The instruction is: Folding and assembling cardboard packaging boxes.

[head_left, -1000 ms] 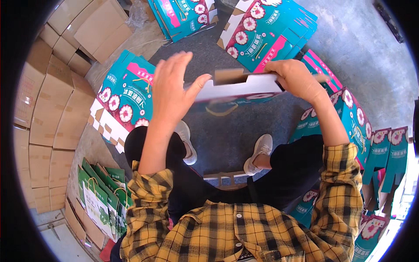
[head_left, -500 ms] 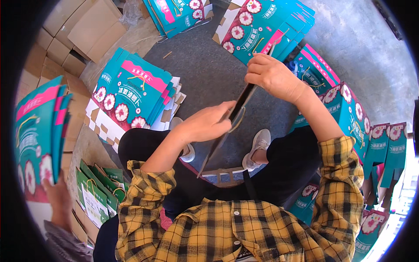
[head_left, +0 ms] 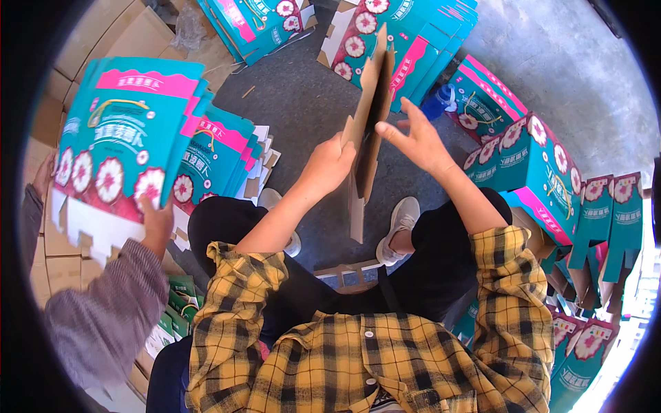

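Note:
Over the floor between my knees, a partly opened cardboard gift box [head_left: 368,151] stands nearly edge-on, its plain brown inner faces showing. My left hand [head_left: 326,164] is closed on the near left panel of this box, thumb and fingers gripping its edge. To the right of the box is my right hand [head_left: 421,143], holding nothing, with thumb and fingers spread apart and the thumb tip close to the cardboard. The printed outer sides of the box are turned out of sight.
A co-worker's hands hold a stack of flat teal-and-pink boxes [head_left: 127,131] at left. More flat boxes [head_left: 220,151] lie behind it and at the far side [head_left: 420,41]. Formed boxes [head_left: 544,165] stand at right, near a blue bottle [head_left: 438,103]. Brown cartons [head_left: 131,34] fill the far left.
The thin folded box has spread apart and turned more upright. My right hand has let go of its top and come lower. The co-worker's stack has moved inward from the left.

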The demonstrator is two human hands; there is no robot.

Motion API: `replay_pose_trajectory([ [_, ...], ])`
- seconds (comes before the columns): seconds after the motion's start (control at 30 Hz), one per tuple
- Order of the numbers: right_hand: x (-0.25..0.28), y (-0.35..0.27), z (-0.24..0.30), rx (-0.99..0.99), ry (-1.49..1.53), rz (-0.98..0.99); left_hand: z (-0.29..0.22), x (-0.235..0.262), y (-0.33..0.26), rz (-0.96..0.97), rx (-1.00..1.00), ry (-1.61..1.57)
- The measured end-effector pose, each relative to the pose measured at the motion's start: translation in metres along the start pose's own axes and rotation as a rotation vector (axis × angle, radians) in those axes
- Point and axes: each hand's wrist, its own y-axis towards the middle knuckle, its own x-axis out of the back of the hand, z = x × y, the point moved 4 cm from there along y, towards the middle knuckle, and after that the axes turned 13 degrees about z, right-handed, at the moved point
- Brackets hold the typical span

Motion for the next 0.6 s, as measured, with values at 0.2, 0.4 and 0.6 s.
replay_pose_trajectory([
  [0.2, -0.019, 0.008, -0.018, -0.064, -0.014, 0.109, -0.007, -0.001, 0.000, -0.009, 0.070, -0.044],
  [0.4, -0.037, 0.021, -0.043, -0.205, 0.440, 0.359, -0.006, -0.001, -0.006, 0.011, 0.082, -0.101],
  [0.6, -0.040, 0.017, -0.039, -0.240, 0.640, 0.430, -0.007, 0.000, -0.005, 0.004, 0.021, 0.068],
])
